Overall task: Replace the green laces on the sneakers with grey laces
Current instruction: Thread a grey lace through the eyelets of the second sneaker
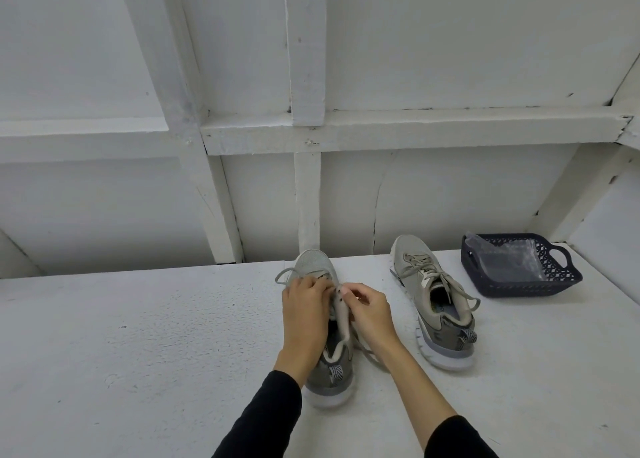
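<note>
Two grey sneakers stand on a white table [138,353], toes pointing away from me. The left sneaker [329,367] lies under both my hands. My left hand [304,308] curls over its lacing area and grips the lace or the upper; a grey lace [282,275] loops out to the left of the toe. My right hand [367,308] pinches the tongue or a lace end beside the left hand; another stretch of lace trails near my right wrist. The right sneaker [433,301] stands apart, fully laced with a grey lace, its ends loose.
A dark blue plastic basket [561,277] with clear plastic bags inside sits at the table's back right. White wooden wall framing rises behind the table. The table's left half is bare white surface.
</note>
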